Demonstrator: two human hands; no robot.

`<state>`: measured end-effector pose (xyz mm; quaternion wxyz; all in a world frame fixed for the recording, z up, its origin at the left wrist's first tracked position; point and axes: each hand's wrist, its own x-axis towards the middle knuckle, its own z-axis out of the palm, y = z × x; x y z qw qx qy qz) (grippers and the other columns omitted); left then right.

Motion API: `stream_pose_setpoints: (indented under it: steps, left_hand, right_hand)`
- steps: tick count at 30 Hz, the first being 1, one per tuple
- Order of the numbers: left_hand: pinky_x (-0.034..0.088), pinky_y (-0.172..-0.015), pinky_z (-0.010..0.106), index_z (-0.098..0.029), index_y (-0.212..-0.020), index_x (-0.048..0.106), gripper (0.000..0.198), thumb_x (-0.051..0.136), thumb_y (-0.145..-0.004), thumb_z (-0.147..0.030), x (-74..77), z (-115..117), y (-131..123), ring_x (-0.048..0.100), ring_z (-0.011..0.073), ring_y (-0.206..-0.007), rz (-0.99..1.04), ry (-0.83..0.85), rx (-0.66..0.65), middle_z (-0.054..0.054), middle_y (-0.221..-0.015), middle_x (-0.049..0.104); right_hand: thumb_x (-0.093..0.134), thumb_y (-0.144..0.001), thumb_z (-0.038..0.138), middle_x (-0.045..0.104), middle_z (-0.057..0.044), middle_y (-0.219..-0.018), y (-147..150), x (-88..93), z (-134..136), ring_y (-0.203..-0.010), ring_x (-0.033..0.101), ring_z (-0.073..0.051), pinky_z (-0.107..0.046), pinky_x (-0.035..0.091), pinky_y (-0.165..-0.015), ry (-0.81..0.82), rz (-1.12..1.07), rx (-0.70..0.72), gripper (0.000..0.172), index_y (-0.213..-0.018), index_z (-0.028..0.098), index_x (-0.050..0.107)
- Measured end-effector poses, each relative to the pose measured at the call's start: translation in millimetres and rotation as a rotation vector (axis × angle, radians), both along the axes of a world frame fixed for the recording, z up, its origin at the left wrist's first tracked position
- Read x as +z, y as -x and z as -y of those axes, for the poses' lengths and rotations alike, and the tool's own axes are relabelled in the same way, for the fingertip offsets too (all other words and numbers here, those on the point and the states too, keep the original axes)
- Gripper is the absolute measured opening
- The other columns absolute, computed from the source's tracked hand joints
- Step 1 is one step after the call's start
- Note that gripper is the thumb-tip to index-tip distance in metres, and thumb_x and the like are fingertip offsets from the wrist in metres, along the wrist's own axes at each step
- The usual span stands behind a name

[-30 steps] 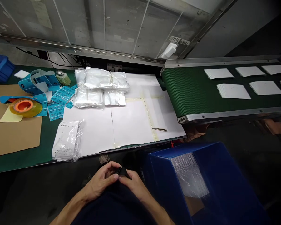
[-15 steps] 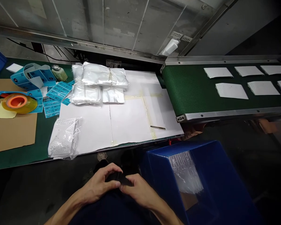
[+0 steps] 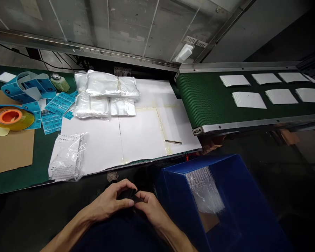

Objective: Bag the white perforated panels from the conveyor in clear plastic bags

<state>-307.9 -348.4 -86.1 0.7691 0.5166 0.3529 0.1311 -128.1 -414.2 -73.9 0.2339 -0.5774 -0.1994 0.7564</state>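
Observation:
Low in front of my body, my left hand [image 3: 111, 200] curls its fingers and thumb round a small black object [image 3: 128, 194], whose kind I cannot make out. My right hand [image 3: 151, 208] pinches the same object from the other side, thumb and fingertips close together. Just beyond the hands runs the table's front edge, where a clear plastic bag [image 3: 68, 155] of white printed cards lies at the left. A thin pen-like stick [image 3: 173, 141] rests on the white board [image 3: 139, 136] covering the table.
Bundled clear bags [image 3: 110, 84] lie at the back, beside blue label strips [image 3: 59, 104] and a tape roll [image 3: 12, 119]. White card stacks [image 3: 249, 100] sit on a green conveyor belt [image 3: 199, 99]. A blue bin [image 3: 252, 196] holding filled bags [image 3: 206, 190] stands at the right.
The view has shifted slightly, so the table and conveyor appear a little farther left. Both hands stay round the black object; my right fingers have come closer to it and slightly up.

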Motion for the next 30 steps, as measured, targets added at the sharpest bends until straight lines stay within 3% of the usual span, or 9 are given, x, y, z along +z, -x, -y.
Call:
stream_pose_setpoints:
  steps: [5, 9, 12, 15, 19, 21, 24, 26, 30]
  left_hand:
    - [0.040, -0.076, 0.030, -0.025, -0.097, 0.061, 0.023, 0.065, -0.075, -0.031, 3.8, 9, -4, 0.052, 0.0186, -0.085, -0.057, -0.049, -0.105, -0.001, -0.093, 0.057]
    - [0.041, -0.076, 0.030, -0.026, -0.096, 0.062, 0.022, 0.065, -0.075, -0.029, 1.1, 12, -9, 0.054, 0.0195, -0.086, -0.107, -0.036, -0.153, 0.000, -0.094, 0.059]
    - [0.039, -0.084, 0.031, -0.028, -0.101, 0.062, 0.026, 0.065, -0.075, -0.030, -1.6, 2, -5, 0.054, 0.0221, -0.095, -0.148, -0.056, -0.130, 0.000, -0.102, 0.060]
    - [0.038, -0.087, 0.034, -0.028, -0.103, 0.061, 0.028, 0.065, -0.075, -0.033, -3.8, -12, 6, 0.053, 0.0248, -0.100, -0.205, -0.067, -0.209, 0.001, -0.106, 0.060]
    - [0.041, -0.081, 0.032, -0.028, -0.102, 0.060, 0.028, 0.062, -0.077, -0.041, -10.4, -16, 17, 0.056, 0.0244, -0.093, -0.248, -0.003, -0.329, 0.000, -0.102, 0.062]
    - [0.041, -0.081, 0.031, -0.028, -0.103, 0.059, 0.028, 0.061, -0.079, -0.042, -17.9, -13, 19, 0.056, 0.0243, -0.095, -0.253, 0.046, -0.365, -0.001, -0.102, 0.062]
    - [0.043, -0.082, 0.031, -0.027, -0.105, 0.058, 0.030, 0.060, -0.080, -0.042, -33.9, -6, 17, 0.056, 0.0250, -0.097, -0.236, 0.143, -0.398, 0.001, -0.102, 0.062]
    - [0.044, -0.082, 0.032, -0.026, -0.108, 0.057, 0.032, 0.060, -0.080, -0.041, -44.2, -3, 14, 0.056, 0.0253, -0.097, -0.230, 0.203, -0.410, 0.001, -0.101, 0.062]
    - [0.045, -0.086, 0.034, -0.026, -0.112, 0.056, 0.037, 0.061, -0.079, -0.042, -53.0, 2, 6, 0.057, 0.0266, -0.099, -0.232, 0.250, -0.444, 0.002, -0.101, 0.064]
  right_hand:
    - [0.059, -0.077, 0.038, 0.041, 0.005, -0.061, -21, 3.2, 6, -0.054, 0.032, -0.007, -0.020, 0.024, -0.048, -0.086, 0.073, 0.365, 0.025, -0.067, 0.016, 0.054]
    - [0.057, -0.077, 0.040, 0.037, 0.006, -0.057, -36, -3.9, 18, -0.052, 0.030, -0.007, -0.020, 0.023, -0.045, -0.150, 0.254, 0.501, 0.029, -0.061, 0.017, 0.052]
    - [0.064, -0.071, 0.029, 0.047, 0.006, -0.062, -48, -4.7, 24, -0.057, 0.040, -0.008, -0.019, 0.030, -0.050, -0.106, 0.241, 0.454, 0.014, -0.073, 0.017, 0.058]
    - [0.070, -0.066, 0.025, 0.056, 0.004, -0.074, -68, 2.8, 35, -0.067, 0.049, -0.010, -0.021, 0.039, -0.062, -0.065, 0.218, 0.311, 0.026, -0.090, 0.020, 0.059]
    - [0.059, -0.076, 0.026, 0.057, 0.002, -0.069, -93, 10.5, 81, -0.063, 0.049, -0.010, -0.021, 0.037, -0.057, -0.018, 0.390, 0.237, 0.009, -0.082, 0.019, 0.061]
    - [0.055, -0.075, 0.019, 0.058, 0.003, -0.066, -94, 10.1, 110, -0.059, 0.051, -0.010, -0.021, 0.037, -0.056, 0.092, 0.265, 0.204, 0.010, -0.084, 0.019, 0.060]
    - [0.054, -0.068, 0.010, 0.060, 0.003, -0.073, -82, 10.6, 141, -0.064, 0.053, -0.009, -0.020, 0.040, -0.059, 0.154, 0.173, 0.040, 0.023, -0.089, 0.020, 0.059]
    - [0.054, -0.067, 0.010, 0.061, 0.001, -0.081, -73, 13.9, 146, -0.070, 0.054, -0.010, -0.019, 0.040, -0.060, 0.129, 0.242, -0.010, 0.025, -0.090, 0.020, 0.059]
    - [0.060, -0.069, 0.020, 0.062, 0.001, -0.078, -66, 17.1, 140, -0.064, 0.052, -0.010, -0.019, 0.039, -0.057, 0.081, 0.392, 0.075, 0.015, -0.084, 0.020, 0.060]
